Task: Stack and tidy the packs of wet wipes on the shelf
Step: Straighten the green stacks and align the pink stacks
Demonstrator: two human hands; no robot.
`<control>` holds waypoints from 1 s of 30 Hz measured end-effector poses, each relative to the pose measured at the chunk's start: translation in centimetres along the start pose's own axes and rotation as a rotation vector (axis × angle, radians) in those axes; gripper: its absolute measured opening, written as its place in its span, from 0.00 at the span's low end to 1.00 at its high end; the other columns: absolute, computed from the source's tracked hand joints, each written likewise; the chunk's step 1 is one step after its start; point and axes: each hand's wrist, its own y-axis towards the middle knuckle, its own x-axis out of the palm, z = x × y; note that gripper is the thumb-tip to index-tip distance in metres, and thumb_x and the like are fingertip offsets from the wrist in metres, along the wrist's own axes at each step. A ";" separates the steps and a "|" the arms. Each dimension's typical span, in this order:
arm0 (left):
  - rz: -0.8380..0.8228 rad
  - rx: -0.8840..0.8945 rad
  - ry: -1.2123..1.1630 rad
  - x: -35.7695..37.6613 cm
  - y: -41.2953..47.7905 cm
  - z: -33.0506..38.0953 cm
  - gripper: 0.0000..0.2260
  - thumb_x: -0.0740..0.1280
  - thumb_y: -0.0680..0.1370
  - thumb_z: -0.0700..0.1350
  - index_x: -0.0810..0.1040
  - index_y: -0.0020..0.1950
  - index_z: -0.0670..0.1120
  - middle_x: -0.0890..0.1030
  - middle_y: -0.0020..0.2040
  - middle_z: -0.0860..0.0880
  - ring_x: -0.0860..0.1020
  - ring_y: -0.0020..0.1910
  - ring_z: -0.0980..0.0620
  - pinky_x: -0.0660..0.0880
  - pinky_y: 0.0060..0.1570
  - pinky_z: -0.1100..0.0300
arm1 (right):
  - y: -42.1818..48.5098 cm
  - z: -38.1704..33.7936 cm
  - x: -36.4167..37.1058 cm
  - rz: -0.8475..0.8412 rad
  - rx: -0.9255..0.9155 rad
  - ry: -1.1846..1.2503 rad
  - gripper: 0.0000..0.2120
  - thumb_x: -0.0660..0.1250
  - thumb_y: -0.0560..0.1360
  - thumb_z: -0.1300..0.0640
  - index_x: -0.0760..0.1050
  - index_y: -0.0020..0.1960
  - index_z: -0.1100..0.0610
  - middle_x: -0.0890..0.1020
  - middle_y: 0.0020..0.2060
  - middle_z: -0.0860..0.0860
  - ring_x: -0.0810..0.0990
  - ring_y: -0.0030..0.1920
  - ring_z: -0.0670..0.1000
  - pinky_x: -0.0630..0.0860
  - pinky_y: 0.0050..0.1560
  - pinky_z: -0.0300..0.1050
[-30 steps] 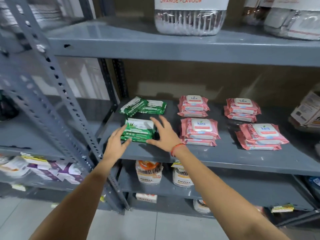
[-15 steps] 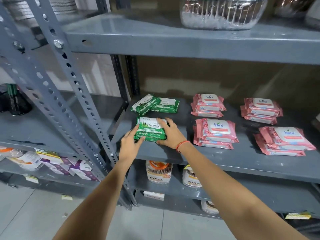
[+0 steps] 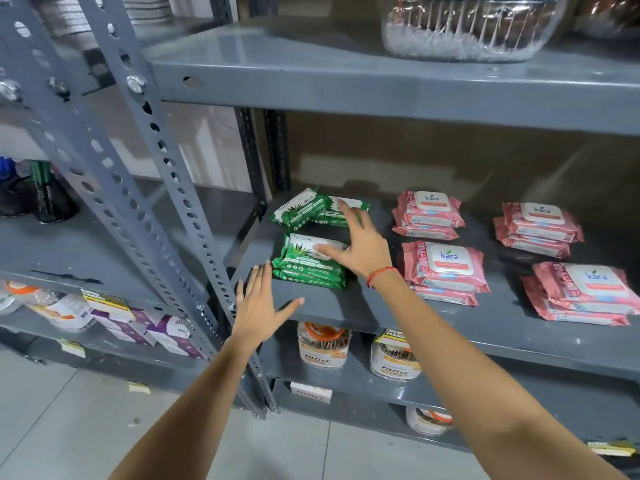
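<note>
On the grey middle shelf (image 3: 485,327), a stack of green wipe packs (image 3: 308,265) sits at the front left. Behind it, a tilted green pack (image 3: 299,209) leans on a flat green pack (image 3: 332,218). My right hand (image 3: 360,251) hovers open above the front green stack, its fingers reaching toward the rear green packs and partly hiding the flat one. My left hand (image 3: 258,306) is open at the shelf's front edge, just left of the front stack and off it. Several stacks of pink wipe packs (image 3: 445,268) stand to the right.
A perforated grey upright (image 3: 162,188) stands left of the green packs. The shelf above holds a clear plastic-wrapped bundle (image 3: 467,32). Jars with orange lids (image 3: 323,344) sit on the shelf below. Boxes (image 3: 169,334) and a pen holder (image 3: 52,199) occupy the left rack.
Both hands let go of the front green stack. My left hand drew back to the shelf edge, and my right hand lifted and reached toward the rear green packs.
</note>
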 end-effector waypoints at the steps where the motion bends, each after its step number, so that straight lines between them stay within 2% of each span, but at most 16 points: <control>1: -0.016 0.009 0.060 0.2 -0.1 -0.2 0.50 0.49 0.68 0.76 0.45 0.76 0.41 0.53 0.77 0.43 0.47 0.76 0.49 0.44 0.73 0.43 | 1.0 -0.2 -0.1 -0.025 -0.005 -0.015 0.43 0.66 0.67 0.32 0.54 0.76 0.46 0.65 0.70 0.54 0.73 0.63 0.57 0.76 0.55 0.55; 5: -0.046 0.018 0.160 1.1 -0.2 -0.4 0.53 0.40 0.65 0.78 0.46 0.75 0.39 0.50 0.77 0.43 0.43 0.75 0.49 0.39 0.71 0.46 | 5.7 -1.0 0.2 -0.252 -0.080 -0.101 0.40 0.69 0.70 0.40 0.55 0.75 0.52 0.63 0.71 0.56 0.63 0.70 0.58 0.69 0.63 0.55; 8: -0.049 0.023 0.204 1.7 -0.3 -0.6 0.53 0.37 0.65 0.79 0.48 0.75 0.40 0.49 0.77 0.43 0.43 0.75 0.49 0.40 0.72 0.47 | 8.7 -1.4 1.4 -0.350 -0.185 -0.230 0.39 0.71 0.70 0.47 0.58 0.75 0.56 0.64 0.70 0.59 0.63 0.69 0.60 0.68 0.65 0.55; 12: -0.032 0.026 0.223 2.0 -0.2 -0.7 0.51 0.37 0.66 0.78 0.50 0.75 0.41 0.49 0.77 0.44 0.43 0.75 0.49 0.41 0.72 0.46 | 12.2 -2.1 3.1 -0.467 -0.249 -0.388 0.44 0.74 0.68 0.49 0.55 0.76 0.57 0.59 0.74 0.59 0.59 0.73 0.60 0.62 0.70 0.57; 17: -0.022 0.031 0.251 2.0 -0.3 -0.6 0.49 0.40 0.67 0.77 0.51 0.75 0.41 0.50 0.77 0.44 0.45 0.76 0.49 0.41 0.72 0.48 | 15.5 -3.0 5.3 -0.624 -0.295 -0.527 0.51 0.76 0.67 0.51 0.46 0.77 0.54 0.51 0.77 0.56 0.51 0.76 0.60 0.51 0.74 0.58; 23: -0.020 0.025 0.250 2.0 -0.3 -0.5 0.49 0.43 0.67 0.77 0.51 0.76 0.42 0.50 0.77 0.45 0.46 0.76 0.49 0.42 0.72 0.47 | 18.1 -3.0 6.6 -0.733 -0.330 -0.663 0.55 0.78 0.64 0.57 0.43 0.77 0.51 0.48 0.77 0.56 0.49 0.77 0.59 0.52 0.75 0.58; 27: 0.007 0.027 0.217 2.1 -0.3 -0.5 0.49 0.44 0.68 0.77 0.51 0.76 0.43 0.51 0.77 0.45 0.46 0.76 0.49 0.44 0.73 0.47 | 18.2 -2.4 7.8 -0.741 -0.334 -0.714 0.47 0.71 0.69 0.63 0.45 0.78 0.53 0.50 0.77 0.57 0.48 0.77 0.58 0.50 0.74 0.57; 30: 0.021 0.031 0.200 2.1 -0.4 -0.4 0.47 0.46 0.69 0.77 0.52 0.76 0.43 0.51 0.77 0.46 0.46 0.76 0.49 0.44 0.73 0.47 | 18.2 -2.4 8.5 -0.677 -0.394 -0.743 0.41 0.71 0.69 0.61 0.53 0.76 0.56 0.59 0.74 0.58 0.57 0.74 0.59 0.56 0.72 0.56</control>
